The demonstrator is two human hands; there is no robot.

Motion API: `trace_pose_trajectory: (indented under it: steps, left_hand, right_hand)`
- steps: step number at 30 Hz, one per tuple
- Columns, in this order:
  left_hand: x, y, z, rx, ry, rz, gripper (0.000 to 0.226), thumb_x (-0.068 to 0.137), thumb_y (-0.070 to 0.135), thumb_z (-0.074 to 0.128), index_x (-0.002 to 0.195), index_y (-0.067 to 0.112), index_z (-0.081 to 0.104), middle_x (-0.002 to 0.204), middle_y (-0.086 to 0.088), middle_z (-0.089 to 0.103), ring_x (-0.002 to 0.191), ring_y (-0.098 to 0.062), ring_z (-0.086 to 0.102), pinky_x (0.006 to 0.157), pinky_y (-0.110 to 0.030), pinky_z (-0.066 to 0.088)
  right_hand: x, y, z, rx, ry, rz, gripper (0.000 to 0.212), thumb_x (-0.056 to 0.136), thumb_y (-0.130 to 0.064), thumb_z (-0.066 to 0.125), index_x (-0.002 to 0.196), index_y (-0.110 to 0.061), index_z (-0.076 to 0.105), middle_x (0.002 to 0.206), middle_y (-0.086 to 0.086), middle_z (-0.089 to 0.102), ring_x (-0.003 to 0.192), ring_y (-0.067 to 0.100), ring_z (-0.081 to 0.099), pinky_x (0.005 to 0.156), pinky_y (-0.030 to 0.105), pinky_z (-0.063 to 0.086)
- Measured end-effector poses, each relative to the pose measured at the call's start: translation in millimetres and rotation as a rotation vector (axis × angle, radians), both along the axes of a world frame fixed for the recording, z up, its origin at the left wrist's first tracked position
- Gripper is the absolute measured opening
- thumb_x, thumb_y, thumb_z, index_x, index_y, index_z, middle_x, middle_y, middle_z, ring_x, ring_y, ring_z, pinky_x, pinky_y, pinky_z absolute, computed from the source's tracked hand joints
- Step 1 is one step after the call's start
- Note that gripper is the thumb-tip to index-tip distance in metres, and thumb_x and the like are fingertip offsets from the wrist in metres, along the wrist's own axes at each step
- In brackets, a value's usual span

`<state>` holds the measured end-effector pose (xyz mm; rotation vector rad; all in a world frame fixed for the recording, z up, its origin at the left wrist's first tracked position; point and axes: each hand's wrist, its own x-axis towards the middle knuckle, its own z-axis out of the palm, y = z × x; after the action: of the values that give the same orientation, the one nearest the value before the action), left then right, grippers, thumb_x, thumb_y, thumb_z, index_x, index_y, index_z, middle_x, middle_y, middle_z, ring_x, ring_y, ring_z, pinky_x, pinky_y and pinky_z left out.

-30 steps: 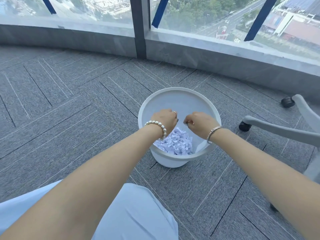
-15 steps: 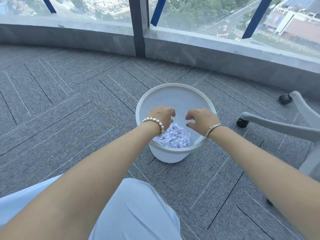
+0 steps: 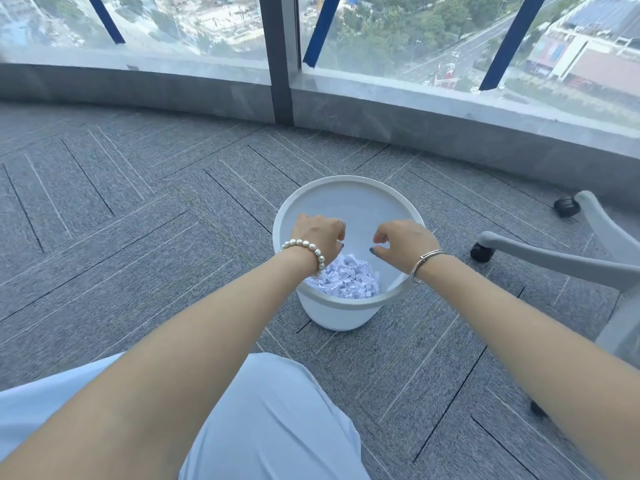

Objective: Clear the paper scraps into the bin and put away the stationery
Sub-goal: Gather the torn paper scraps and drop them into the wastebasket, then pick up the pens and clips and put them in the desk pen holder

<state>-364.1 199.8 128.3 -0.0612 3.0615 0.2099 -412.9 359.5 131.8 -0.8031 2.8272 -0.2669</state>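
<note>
Head view: paper scraps [image 3: 346,280] lie heaped inside the white bin [image 3: 349,315], centre of frame, on grey carpet [image 3: 138,220]. Left hand [image 3: 320,235] and right hand [image 3: 403,242] hover above the bin opening, apart from each other, fingers curled downward; whether either pinches a scrap cannot be told. Chair base [image 3: 561,259] with castors stands at right. Window [image 3: 415,39] spans the upper frame.

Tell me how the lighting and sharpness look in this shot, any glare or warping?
Head view: even daylight from the windows, soft shadows, no harsh glare; round white plastic bin and white paper scraps sharp; wide-angle warping curves the grey window ledge.
</note>
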Motion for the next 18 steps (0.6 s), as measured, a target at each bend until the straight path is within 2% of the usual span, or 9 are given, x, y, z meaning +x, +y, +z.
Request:
trace_pose_trajectory:
  steps: [4, 10, 14, 18]
  left_hand:
    - [0, -6, 5, 0.002, 0.012, 0.01, 0.019, 0.087, 0.027, 0.049, 0.104, 0.023, 0.058, 0.103, 0.005, 0.066, 0.102, -0.019, 0.057, 0.088, -0.032, 0.035]
    - [21, -29, 37, -0.048, 0.134, 0.101, 0.022, 0.088, 0.031, 0.046, 0.102, 0.021, 0.06, 0.101, 0.003, 0.066, 0.096, -0.019, 0.058, 0.082, -0.032, 0.039]
    - [70, -64, 64, -0.1, 0.188, 0.239, 0.026, 0.088, 0.033, 0.044, 0.094, 0.016, 0.063, 0.097, -0.002, 0.065, 0.09, -0.021, 0.058, 0.076, -0.032, 0.043]
    - [134, -123, 88, -0.2, 0.128, 0.395, 0.025, 0.088, 0.033, 0.044, 0.093, 0.016, 0.062, 0.098, -0.003, 0.064, 0.091, -0.023, 0.058, 0.069, -0.03, 0.041]
  right_hand:
    - [1, -2, 5, -0.023, 0.024, 0.01, 0.022, 0.083, -0.029, 0.054, 0.101, -0.018, 0.06, 0.107, 0.001, 0.064, 0.101, 0.021, 0.055, 0.086, 0.035, 0.046]
    - [9, -42, 28, -0.062, 0.072, 0.09, 0.026, 0.085, -0.031, 0.051, 0.105, -0.017, 0.059, 0.11, 0.003, 0.062, 0.104, 0.023, 0.054, 0.087, 0.037, 0.045]
    - [29, -100, 54, -0.11, 0.13, 0.242, 0.026, 0.085, -0.031, 0.05, 0.105, -0.016, 0.057, 0.109, 0.006, 0.062, 0.101, 0.025, 0.055, 0.082, 0.036, 0.046]
    - [67, -171, 77, -0.157, 0.125, 0.427, 0.025, 0.084, -0.031, 0.052, 0.103, -0.016, 0.058, 0.105, 0.007, 0.064, 0.098, 0.026, 0.057, 0.082, 0.037, 0.047]
